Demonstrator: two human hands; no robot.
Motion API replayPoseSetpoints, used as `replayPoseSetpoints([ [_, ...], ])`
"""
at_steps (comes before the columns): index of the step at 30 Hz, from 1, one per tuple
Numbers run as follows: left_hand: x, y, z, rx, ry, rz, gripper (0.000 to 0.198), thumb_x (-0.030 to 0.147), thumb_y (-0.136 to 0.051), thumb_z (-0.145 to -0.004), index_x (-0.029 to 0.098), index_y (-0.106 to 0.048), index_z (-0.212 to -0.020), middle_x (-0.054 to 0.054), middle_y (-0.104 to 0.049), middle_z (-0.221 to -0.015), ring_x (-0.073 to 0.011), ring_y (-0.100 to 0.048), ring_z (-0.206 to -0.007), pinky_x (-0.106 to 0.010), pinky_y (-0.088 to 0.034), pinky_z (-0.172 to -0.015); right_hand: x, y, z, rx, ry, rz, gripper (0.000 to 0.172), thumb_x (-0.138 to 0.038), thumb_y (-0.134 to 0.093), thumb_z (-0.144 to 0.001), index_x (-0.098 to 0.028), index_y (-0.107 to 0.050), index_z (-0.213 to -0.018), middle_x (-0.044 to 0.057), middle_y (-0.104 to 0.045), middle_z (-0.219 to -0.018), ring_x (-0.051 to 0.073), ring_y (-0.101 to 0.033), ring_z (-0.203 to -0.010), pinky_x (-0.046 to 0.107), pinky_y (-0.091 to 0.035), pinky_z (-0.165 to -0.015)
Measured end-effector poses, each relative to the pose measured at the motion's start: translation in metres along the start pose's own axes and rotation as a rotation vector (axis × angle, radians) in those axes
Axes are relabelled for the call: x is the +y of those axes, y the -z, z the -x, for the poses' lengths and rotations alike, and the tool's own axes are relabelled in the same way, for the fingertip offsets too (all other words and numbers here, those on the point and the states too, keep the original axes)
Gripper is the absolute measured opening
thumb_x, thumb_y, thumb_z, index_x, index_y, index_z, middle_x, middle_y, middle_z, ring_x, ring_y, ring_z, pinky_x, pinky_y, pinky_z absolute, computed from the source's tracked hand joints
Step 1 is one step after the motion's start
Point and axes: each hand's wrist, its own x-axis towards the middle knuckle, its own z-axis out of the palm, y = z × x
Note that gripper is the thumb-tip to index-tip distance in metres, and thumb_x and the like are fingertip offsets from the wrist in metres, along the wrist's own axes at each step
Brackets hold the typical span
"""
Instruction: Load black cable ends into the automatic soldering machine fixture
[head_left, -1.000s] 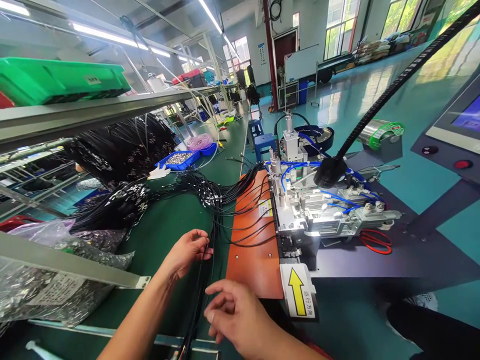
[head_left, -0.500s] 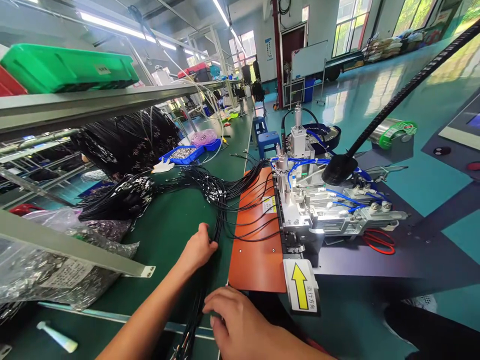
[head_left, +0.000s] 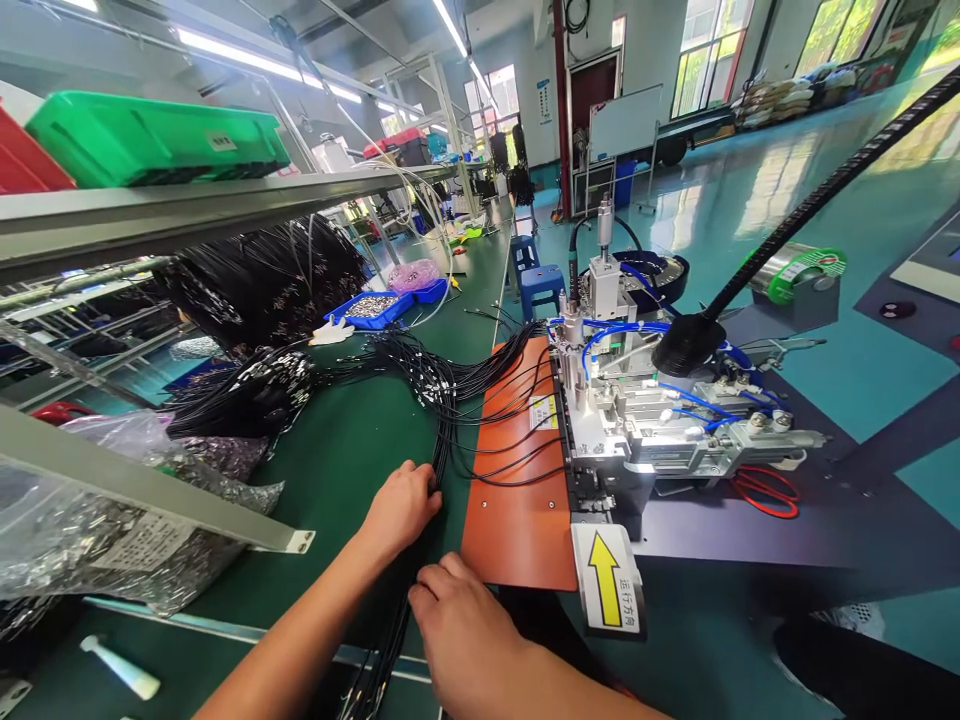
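Note:
A long bundle of thin black cables [head_left: 444, 440] runs down the green table and off its near edge. My left hand [head_left: 401, 508] is closed round this bundle, left of the orange plate [head_left: 517, 545]. Lower down, my right hand [head_left: 463, 615] has its fingers curled together at the cables, by the plate's near corner; its thumb is hidden. Several single cables lead from the bundle across the plate into the metal machine [head_left: 600, 430]. Below my hands, the loose cable ends [head_left: 367, 690] hang at the table edge.
A slanted grey metal bar [head_left: 150, 480] crosses the left side, before plastic bags [head_left: 90, 560] of small metal parts. Blue trays [head_left: 375, 308] and a cable heap [head_left: 255, 280] lie farther back. A black flexible lamp arm [head_left: 825, 190] reaches over the machine.
My right hand has moved slightly up to the cables, and its spread fingers have curled together. My left hand has rolled over, its fingers closing more tightly round the bundle.

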Motion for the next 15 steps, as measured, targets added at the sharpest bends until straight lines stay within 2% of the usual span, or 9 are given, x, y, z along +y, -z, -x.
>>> replayPoseSetpoints([
  [3, 0.007, -0.001, -0.005, -0.034, 0.047, 0.018, 0.009, 0.015, -0.056, -0.077, 0.013, -0.063, -0.083, -0.013, -0.065, -0.086, -0.0278, -0.065, -0.091, -0.037, -0.048, -0.085, 0.002, 0.003, 0.007, 0.025, -0.003, -0.06, 0.025, -0.008, -0.057, -0.077, -0.01, -0.068, -0.098, 0.014, -0.065, -0.103, 0.028, -0.055, -0.098, 0.037, -0.052, -0.087],
  [5, 0.013, 0.002, -0.01, -0.039, 0.074, 0.053, 0.007, 0.012, -0.057, -0.073, 0.014, -0.062, -0.078, -0.014, -0.067, -0.085, -0.0287, -0.066, -0.093, -0.037, -0.048, -0.084, 0.003, 0.005, 0.012, 0.064, -0.024, -0.13, 0.027, -0.006, -0.052, -0.081, -0.012, -0.066, -0.103, 0.012, -0.066, -0.102, 0.026, -0.057, -0.097, 0.037, -0.051, -0.088],
  [9, 0.019, 0.021, -0.018, -0.07, 0.08, 0.173, 0.004, 0.011, -0.058, -0.069, 0.014, -0.059, -0.073, -0.013, -0.067, -0.074, -0.0289, -0.067, -0.082, -0.036, -0.05, -0.074, 0.005, 0.012, 0.019, 0.194, -0.147, -0.373, 0.034, -0.009, -0.048, -0.087, -0.014, -0.059, -0.119, 0.012, -0.065, -0.108, 0.024, -0.061, -0.099, 0.039, -0.051, -0.09],
  [11, 0.019, 0.032, -0.019, -0.106, 0.072, 0.277, 0.012, 0.014, -0.054, -0.073, 0.014, -0.059, -0.085, -0.009, -0.066, -0.069, -0.023, -0.066, -0.066, -0.031, -0.05, -0.062, 0.007, 0.018, 0.019, 0.252, -0.21, -0.553, 0.045, -0.009, -0.047, -0.088, -0.017, -0.05, -0.132, 0.011, -0.065, -0.11, 0.021, -0.064, -0.096, 0.038, -0.053, -0.088],
  [13, 0.02, 0.04, -0.017, -0.136, 0.058, 0.392, 0.025, 0.019, -0.047, -0.082, 0.015, -0.054, -0.105, -0.005, -0.067, -0.073, -0.0161, -0.062, -0.054, -0.026, -0.048, -0.052, 0.009, 0.026, 0.02, 0.282, -0.206, -0.724, 0.062, -0.004, -0.047, -0.086, -0.022, -0.037, -0.144, 0.009, -0.063, -0.115, 0.016, -0.066, -0.091, 0.035, -0.054, -0.085],
  [15, 0.023, 0.041, -0.013, -0.174, 0.024, 0.526, 0.029, 0.023, -0.039, -0.088, 0.016, -0.049, -0.114, -0.005, -0.068, -0.084, -0.0121, -0.06, -0.053, -0.023, -0.048, -0.049, 0.012, 0.037, 0.022, 0.294, -0.16, -0.849, 0.068, 0.0, -0.049, -0.082, -0.027, -0.04, -0.143, 0.007, -0.063, -0.116, 0.014, -0.066, -0.089, 0.031, -0.055, -0.082],
])
